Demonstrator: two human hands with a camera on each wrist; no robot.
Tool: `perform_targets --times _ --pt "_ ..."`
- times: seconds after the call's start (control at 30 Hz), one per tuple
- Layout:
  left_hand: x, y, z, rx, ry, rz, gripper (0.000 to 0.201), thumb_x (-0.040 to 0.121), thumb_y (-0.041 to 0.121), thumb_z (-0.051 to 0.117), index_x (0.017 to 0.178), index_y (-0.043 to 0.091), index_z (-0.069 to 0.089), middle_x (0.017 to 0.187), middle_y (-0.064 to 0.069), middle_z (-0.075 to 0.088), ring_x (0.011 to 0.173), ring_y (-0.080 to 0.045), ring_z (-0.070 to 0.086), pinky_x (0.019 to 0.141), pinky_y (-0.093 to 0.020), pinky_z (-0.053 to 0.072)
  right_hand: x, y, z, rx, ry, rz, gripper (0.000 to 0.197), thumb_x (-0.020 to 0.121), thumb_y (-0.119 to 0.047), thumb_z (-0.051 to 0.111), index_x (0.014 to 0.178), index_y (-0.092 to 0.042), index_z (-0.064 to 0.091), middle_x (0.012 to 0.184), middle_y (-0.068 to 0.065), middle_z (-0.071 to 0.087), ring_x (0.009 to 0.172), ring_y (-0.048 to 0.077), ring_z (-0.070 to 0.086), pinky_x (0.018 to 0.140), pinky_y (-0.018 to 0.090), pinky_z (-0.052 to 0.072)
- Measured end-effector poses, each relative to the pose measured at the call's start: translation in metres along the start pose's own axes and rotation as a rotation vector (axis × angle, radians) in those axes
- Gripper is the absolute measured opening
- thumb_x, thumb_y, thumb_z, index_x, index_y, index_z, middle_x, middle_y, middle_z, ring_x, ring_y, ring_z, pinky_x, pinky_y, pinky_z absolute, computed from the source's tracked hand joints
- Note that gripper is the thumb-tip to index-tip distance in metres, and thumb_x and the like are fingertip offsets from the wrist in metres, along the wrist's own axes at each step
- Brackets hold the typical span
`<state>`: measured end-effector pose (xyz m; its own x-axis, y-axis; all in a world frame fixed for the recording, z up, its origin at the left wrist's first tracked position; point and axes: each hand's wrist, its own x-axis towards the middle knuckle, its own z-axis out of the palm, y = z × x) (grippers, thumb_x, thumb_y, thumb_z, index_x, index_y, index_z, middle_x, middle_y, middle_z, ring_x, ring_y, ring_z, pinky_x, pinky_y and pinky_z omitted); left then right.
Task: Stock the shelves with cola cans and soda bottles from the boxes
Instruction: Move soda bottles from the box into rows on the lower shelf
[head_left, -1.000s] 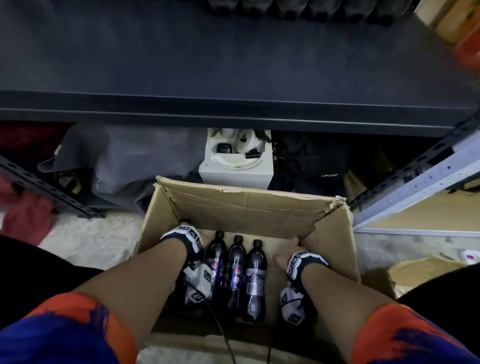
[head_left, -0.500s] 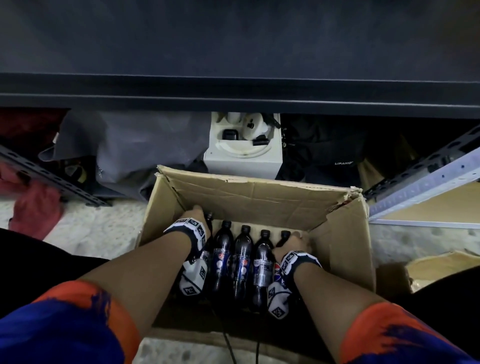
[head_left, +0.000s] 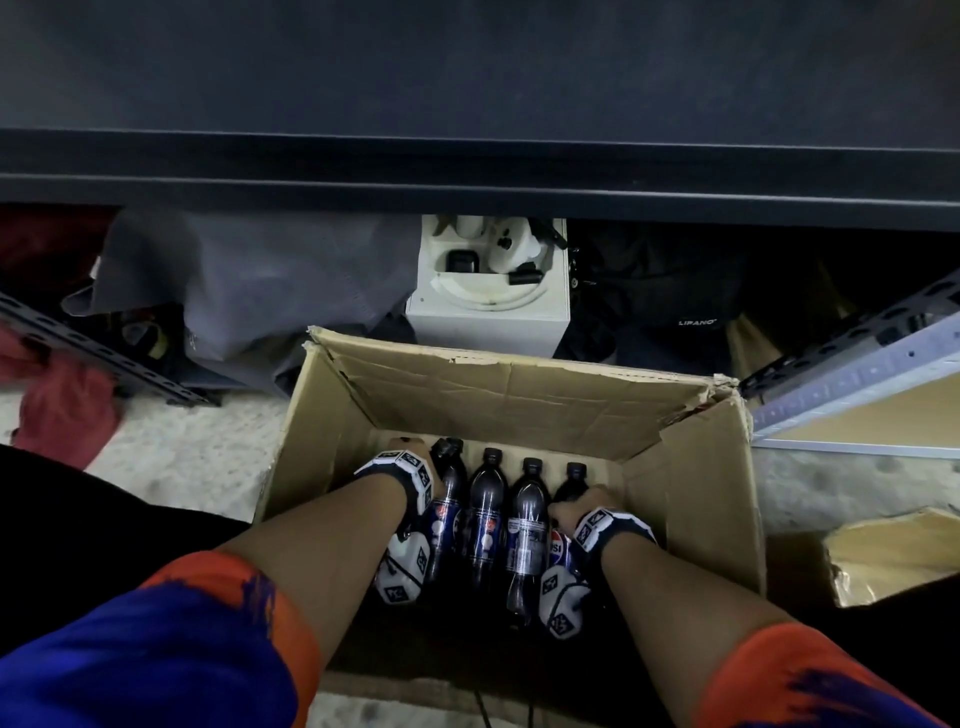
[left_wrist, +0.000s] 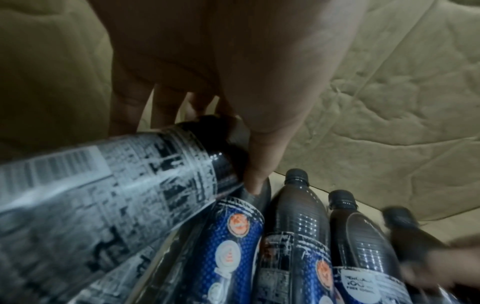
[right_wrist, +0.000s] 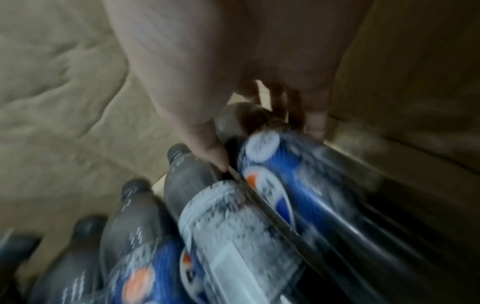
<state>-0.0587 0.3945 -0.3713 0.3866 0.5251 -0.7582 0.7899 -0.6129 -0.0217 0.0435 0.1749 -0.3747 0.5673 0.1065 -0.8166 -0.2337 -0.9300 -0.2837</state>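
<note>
Hands inside cardboard box (head_left: 691, 499) on the floor: left hand (left_wrist: 207, 78) grips one soda bottle (left_wrist: 109, 185), right hand (right_wrist: 233, 61) grips another bottle (right_wrist: 285, 174); right wrist view blurred.

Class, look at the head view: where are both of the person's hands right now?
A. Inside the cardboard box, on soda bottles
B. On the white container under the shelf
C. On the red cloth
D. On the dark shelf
A: the left hand and right hand each grip a soda bottle inside the cardboard box.
</note>
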Motion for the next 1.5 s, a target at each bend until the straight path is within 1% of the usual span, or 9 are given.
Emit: perform_targets --times 0.1,0.23,0.33,0.47,0.63,0.83,1.1,1.27,1.5 --pt "0.005 -0.004 0.0 -0.044 -0.01 0.012 0.07 0.08 0.039 0.08 0.139 0.01 0.054 0.139 -0.013 0.056 0.125 -0.032 0.057 0.102 -0.041 0.047 -0.003 0.002 -0.004 0.036 -0.014 0.045 0.03 0.085 -0.031 0.075 0.085 -0.008 0.057 0.077 0.005 0.059 0.066 0.018 0.055 0.066 0.028 0.048" --pt "0.001 -0.01 -0.002 -0.049 -0.081 0.043 0.083 0.079 0.047 0.077 0.149 0.022 0.039 0.146 -0.005 0.047 0.126 -0.035 0.054 0.102 -0.053 0.049 -0.006 0.002 0.002 0.099 0.02 0.05 0.046 0.072 -0.036 0.08 0.095 -0.007 0.053 0.083 0.005 0.059 0.073 0.022 0.06 0.065 0.031 0.053" --pt "-0.002 -0.013 0.001 -0.141 -0.022 0.084 0.081 0.074 0.05 0.074 0.141 0.017 0.042 0.134 -0.005 0.056 0.116 -0.031 0.06 0.097 -0.042 0.052 -0.012 -0.001 0.005 0.122 0.03 -0.014 0.056 0.068 -0.034 0.081 0.108 -0.013 0.048 0.09 0.004 0.059 0.077 0.022 0.059 0.061 0.03 0.047" --pt "-0.01 -0.021 -0.004 -0.213 0.059 0.105 0.087 0.065 0.054 0.081 0.138 0.018 0.051 0.131 -0.005 0.062 0.111 -0.028 0.063 0.094 -0.04 0.054 -0.022 -0.012 0.001 0.163 0.085 -0.114 0.022 0.061 -0.022 0.084 0.076 -0.016 0.068 0.072 0.004 0.07 0.07 0.024 0.066 0.07 0.039 0.061" --pt "-0.038 -0.029 -0.027 -0.387 0.145 0.171 0.089 0.055 0.051 0.083 0.132 0.02 0.052 0.121 -0.003 0.065 0.11 -0.026 0.064 0.096 -0.032 0.052 -0.044 -0.029 -0.017 0.148 0.149 -0.248 0.025 0.07 -0.036 0.084 0.079 -0.02 0.068 0.079 0.001 0.07 0.07 0.017 0.063 0.054 0.025 0.042" --pt "-0.079 -0.021 -0.052 -0.518 0.265 0.394 0.055 0.07 0.034 0.086 0.121 0.023 0.065 0.108 0.004 0.069 0.102 -0.018 0.066 0.088 -0.021 0.047 -0.085 -0.058 -0.039 0.106 0.123 -0.412 0.024 0.066 -0.033 0.086 0.08 -0.022 0.07 0.084 -0.001 0.075 0.085 0.021 0.07 0.081 0.031 0.057" --pt "-0.155 0.004 -0.111 -0.622 0.346 0.572 0.022 0.073 0.032 0.082 0.075 0.024 0.062 0.076 0.006 0.067 0.075 -0.015 0.065 0.062 -0.025 0.045 -0.162 -0.093 -0.087 0.05 0.151 -0.661 0.036 0.05 -0.037 0.085 0.08 -0.019 0.076 0.08 -0.003 0.076 0.083 0.018 0.072 0.079 0.033 0.058" --pt "-0.202 0.006 -0.16 -0.7 0.376 0.723 0.052 0.046 0.051 0.073 0.087 0.02 0.074 0.082 0.001 0.076 0.083 -0.018 0.072 0.083 -0.044 0.059 -0.219 -0.114 -0.131 0.105 0.132 -0.898 0.025 0.067 -0.009 0.087 0.088 -0.016 0.076 0.087 0.0 0.078 0.085 0.018 0.074 0.09 0.039 0.058" --pt "-0.262 -0.008 -0.25 -0.793 0.491 0.895 0.03 0.064 0.026 0.088 0.086 0.012 0.072 0.081 -0.002 0.075 0.081 -0.021 0.072 0.086 -0.045 0.06 -0.29 -0.153 -0.193 0.353 0.06 -1.125 0.022 0.063 -0.006 0.079 0.083 -0.007 0.07 0.082 0.016 0.073 0.078 0.027 0.069 0.086 0.043 0.056"
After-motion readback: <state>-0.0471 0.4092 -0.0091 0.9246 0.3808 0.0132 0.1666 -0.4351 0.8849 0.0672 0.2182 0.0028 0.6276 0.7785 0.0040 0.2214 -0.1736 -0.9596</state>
